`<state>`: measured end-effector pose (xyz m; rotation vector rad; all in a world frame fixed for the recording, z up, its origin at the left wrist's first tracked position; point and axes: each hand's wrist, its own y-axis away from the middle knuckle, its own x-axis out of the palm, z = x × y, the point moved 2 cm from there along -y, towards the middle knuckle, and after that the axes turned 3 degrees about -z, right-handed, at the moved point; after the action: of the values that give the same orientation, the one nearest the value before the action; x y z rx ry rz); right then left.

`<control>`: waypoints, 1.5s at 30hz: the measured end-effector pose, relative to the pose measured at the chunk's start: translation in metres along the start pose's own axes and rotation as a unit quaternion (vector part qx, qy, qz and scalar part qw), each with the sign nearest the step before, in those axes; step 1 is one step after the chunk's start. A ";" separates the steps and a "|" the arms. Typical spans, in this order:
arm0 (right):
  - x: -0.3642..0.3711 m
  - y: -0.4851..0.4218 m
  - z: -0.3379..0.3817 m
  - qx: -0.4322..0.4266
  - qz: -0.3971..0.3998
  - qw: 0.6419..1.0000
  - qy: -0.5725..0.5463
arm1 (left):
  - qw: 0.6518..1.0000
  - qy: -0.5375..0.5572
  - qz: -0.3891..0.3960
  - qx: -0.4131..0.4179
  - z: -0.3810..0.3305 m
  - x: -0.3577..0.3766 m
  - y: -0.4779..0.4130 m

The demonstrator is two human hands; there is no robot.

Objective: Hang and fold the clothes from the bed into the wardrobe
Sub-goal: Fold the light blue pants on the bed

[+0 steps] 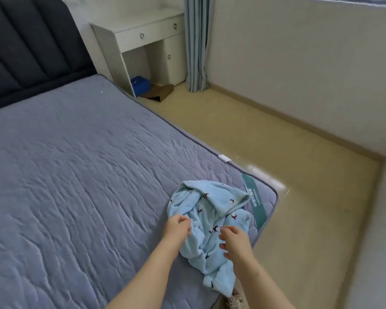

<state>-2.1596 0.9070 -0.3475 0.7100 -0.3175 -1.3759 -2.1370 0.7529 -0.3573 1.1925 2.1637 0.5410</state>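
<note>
Quilted grey-blue mattress [76, 175] fills most of the view, with a white desk [152, 32] beyond its far edge. At its near right corner lies a crumpled light blue garment [212, 210] printed with small dark birds. My left hand [177, 227] pinches the garment's left edge with curled fingers; my right hand [235, 241] sits over its middle, fingers bent, and I cannot tell whether it holds cloth

A home bedroom: a bare quilted mattress [76, 175] against a dark padded headboard [27, 45], with a white dressing table [143, 47] and curtain [196, 41] at the far wall
</note>
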 end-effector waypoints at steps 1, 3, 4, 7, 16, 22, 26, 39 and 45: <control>-0.001 -0.015 0.006 0.002 0.020 1.000 0.014 | 1.000 0.006 -0.017 -0.018 0.002 0.007 -0.010; -0.004 -0.043 0.014 0.007 0.054 0.998 0.043 | 0.997 0.015 -0.051 -0.058 0.008 0.021 -0.026; -0.005 -0.056 0.017 0.009 0.065 0.996 0.057 | 0.995 0.020 -0.064 -0.076 0.011 0.027 -0.034; -0.009 -0.090 0.022 0.014 0.089 0.992 0.092 | 0.988 0.039 -0.084 -0.123 0.023 0.045 -0.054; -0.003 -0.161 -0.019 0.056 0.130 0.978 0.151 | 0.963 0.025 -0.153 -0.219 0.082 0.079 -0.105; 0.011 -0.197 -0.067 0.072 0.137 0.973 0.171 | 0.936 0.126 -0.208 -0.256 0.129 0.092 -0.142; 0.021 -0.211 -0.083 0.068 0.148 0.973 0.165 | 0.918 0.158 -0.236 -0.278 0.145 0.099 -0.165; 0.038 -0.130 -0.006 -0.097 0.236 0.958 0.132 | 0.901 0.387 -0.053 -0.187 0.029 0.028 -0.098; 0.049 -0.057 0.090 -0.260 0.222 0.929 0.140 | 0.900 0.424 -0.053 -0.090 -0.057 -0.039 -0.013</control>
<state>-2.2477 0.8341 -0.3247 0.3488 0.1164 -0.8524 -2.1670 0.7095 -0.3115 0.7891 2.7658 1.3759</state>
